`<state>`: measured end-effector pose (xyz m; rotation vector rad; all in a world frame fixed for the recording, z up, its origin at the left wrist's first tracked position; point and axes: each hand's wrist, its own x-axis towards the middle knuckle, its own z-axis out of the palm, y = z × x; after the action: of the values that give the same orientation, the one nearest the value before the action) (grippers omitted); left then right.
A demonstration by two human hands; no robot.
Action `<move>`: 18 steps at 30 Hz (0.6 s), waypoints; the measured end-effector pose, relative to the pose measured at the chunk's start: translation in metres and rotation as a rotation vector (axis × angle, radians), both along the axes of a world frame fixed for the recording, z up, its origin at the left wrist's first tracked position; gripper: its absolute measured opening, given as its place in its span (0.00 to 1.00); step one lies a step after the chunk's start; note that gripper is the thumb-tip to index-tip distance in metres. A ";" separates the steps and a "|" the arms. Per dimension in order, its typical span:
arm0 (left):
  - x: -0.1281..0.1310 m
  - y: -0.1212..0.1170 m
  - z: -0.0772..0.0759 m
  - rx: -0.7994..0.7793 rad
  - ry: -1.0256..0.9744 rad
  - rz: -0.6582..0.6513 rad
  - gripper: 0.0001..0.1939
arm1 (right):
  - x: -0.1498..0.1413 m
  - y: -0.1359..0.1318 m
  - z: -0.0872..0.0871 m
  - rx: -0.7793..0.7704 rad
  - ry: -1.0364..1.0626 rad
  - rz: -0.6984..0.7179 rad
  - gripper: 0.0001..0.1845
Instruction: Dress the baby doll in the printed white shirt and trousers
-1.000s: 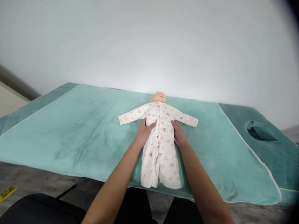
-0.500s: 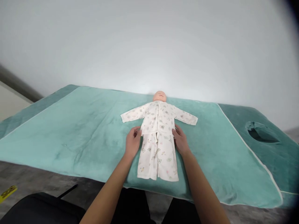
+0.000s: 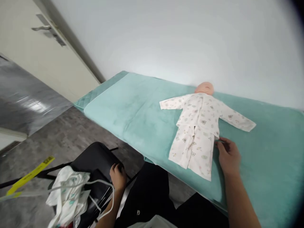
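A doll (image 3: 204,88) lies on its back on the bed, its head towards the wall. It is dressed in a white printed baby shirt (image 3: 201,109) and matching baby trousers (image 3: 193,145). The shirt's sleeves are spread out to both sides. My right hand (image 3: 229,156) rests on the bed with bent fingers. Its thumb and forefinger touch the clothing at the shirt's hem, slightly apart. Low on the left, my left hand (image 3: 118,177) is at the edge of a black chair (image 3: 95,158), its fingers loosely apart and holding nothing I can see.
A white cloth bundle with green marks (image 3: 70,190) lies on the chair. A pale cord (image 3: 102,181) and a yellow strip (image 3: 30,174) cross in front. Green covers (image 3: 140,110) spread over the bed, against a white wall. A door (image 3: 52,50) stands at the left.
The view has swung left, bringing the door and chair into sight. My left hand has left the clothing's side and moved down to the chair. My right hand stays beside the shirt hem.
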<state>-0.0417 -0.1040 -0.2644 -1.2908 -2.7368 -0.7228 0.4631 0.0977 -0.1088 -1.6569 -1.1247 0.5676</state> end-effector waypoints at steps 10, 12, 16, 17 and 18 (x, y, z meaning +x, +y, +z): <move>0.004 0.008 -0.003 -0.068 0.175 0.014 0.19 | -0.031 -0.009 0.052 0.051 0.161 -0.024 0.18; 0.004 0.023 -0.007 -0.043 0.069 0.103 0.21 | -0.028 -0.012 0.050 0.046 0.158 -0.014 0.19; 0.020 0.064 0.006 0.080 -0.197 0.113 0.24 | -0.022 -0.017 0.041 0.004 0.118 0.066 0.25; 0.029 0.074 0.014 0.124 -0.226 0.080 0.24 | -0.020 -0.018 0.038 -0.006 0.103 0.083 0.27; 0.040 0.082 0.024 0.165 -0.244 0.044 0.24 | -0.019 -0.020 0.034 -0.019 0.087 0.094 0.27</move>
<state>-0.0021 -0.0219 -0.2406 -1.1757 -2.8014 -1.1447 0.4441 0.0775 -0.0747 -1.5865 -1.1414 0.7061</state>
